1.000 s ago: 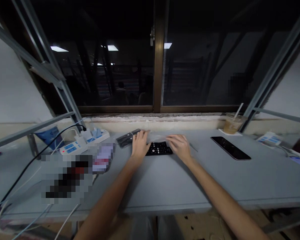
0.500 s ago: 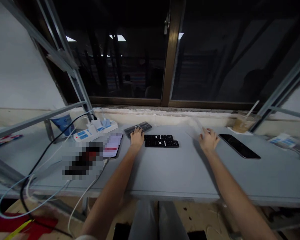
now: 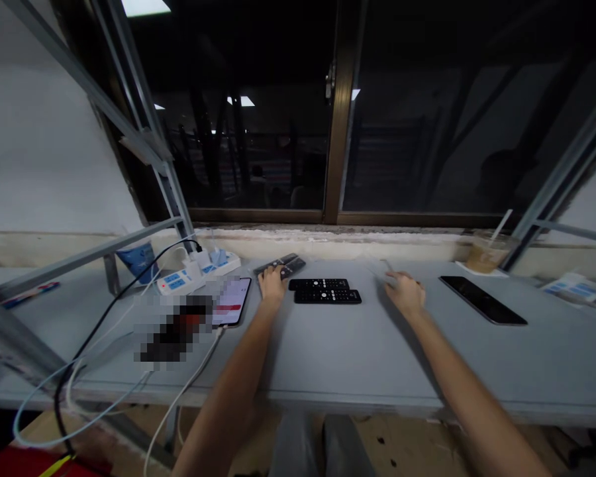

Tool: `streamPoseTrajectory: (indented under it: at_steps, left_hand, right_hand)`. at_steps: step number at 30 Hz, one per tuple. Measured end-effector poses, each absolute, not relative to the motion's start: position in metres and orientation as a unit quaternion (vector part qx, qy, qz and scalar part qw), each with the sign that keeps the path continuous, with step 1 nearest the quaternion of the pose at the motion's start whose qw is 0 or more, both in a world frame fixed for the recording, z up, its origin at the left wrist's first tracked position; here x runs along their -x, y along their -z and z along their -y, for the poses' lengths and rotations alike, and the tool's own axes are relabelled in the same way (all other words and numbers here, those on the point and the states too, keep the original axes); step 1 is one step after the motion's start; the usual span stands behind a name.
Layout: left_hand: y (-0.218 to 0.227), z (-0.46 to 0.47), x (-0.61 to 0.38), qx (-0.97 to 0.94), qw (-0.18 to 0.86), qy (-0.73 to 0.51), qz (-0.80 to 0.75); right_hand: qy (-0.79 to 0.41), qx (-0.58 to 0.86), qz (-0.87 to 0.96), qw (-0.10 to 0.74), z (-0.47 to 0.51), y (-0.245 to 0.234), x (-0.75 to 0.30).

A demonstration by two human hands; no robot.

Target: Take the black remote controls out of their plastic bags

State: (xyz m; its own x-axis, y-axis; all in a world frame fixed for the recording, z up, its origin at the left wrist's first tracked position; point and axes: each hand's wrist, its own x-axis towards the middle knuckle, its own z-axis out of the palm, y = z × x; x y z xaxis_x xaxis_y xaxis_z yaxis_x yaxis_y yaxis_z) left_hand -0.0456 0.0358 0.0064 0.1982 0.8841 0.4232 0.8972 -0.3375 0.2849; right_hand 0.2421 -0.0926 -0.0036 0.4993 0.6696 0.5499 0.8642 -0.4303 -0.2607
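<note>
My left hand [image 3: 271, 283] lies at the near left edge of dark remote controls [image 3: 293, 264] that look wrapped in clear plastic, its fingers spread over them. Two bare black remote controls, a rear one [image 3: 305, 284] and a front one [image 3: 328, 297], lie side by side on the desk, just right of that hand. My right hand [image 3: 406, 293] is farther right, fingers drawn together at a blurred, clear film that looks like a plastic bag [image 3: 375, 265]. Its grip is partly hidden.
A lit phone [image 3: 232, 301] lies left beside a pixelated patch, with a power strip [image 3: 198, 273] and cables behind. A black phone [image 3: 483, 300] lies right, near a drink cup [image 3: 487, 250]. Metal frame posts flank the grey desk [image 3: 338, 358]; a window stands behind.
My right hand has gone from spread fingers to a closed shape and shifted slightly left and down. My left hand stays at the wrapped remotes. The whole view has tilted up a little.
</note>
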Motion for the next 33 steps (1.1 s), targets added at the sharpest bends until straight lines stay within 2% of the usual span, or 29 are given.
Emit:
streamPoseTrajectory:
  at_steps: [4,10,16,20,27,33]
  left_hand:
    - [-0.005,-0.038,0.043,0.767,0.0,0.276,0.579]
    - [-0.003,-0.04,0.04,0.758,-0.01,0.336,0.559]
    - [-0.015,-0.026,0.029,0.84,0.024,0.379,0.389]
    - [-0.022,-0.009,0.016,0.882,0.04,0.361,0.301]
    - [-0.025,0.002,0.013,0.908,0.052,0.347,0.229]
    - [-0.028,0.006,0.014,0.902,0.057,0.374,0.21]
  right_hand:
    - [0.114,0.848,0.459,0.239,0.091,0.009,-0.248]
    - [0.075,0.848,0.439,0.288,0.091,0.009,-0.246]
    - [0.074,0.704,0.495,0.503,0.082,0.001,-0.232]
    - [0.053,0.663,0.511,0.545,0.074,-0.002,-0.219]
    - [-0.09,0.616,0.413,0.665,0.072,-0.007,-0.213]
    - [-0.173,0.608,0.391,0.669,0.071,-0.011,-0.216]
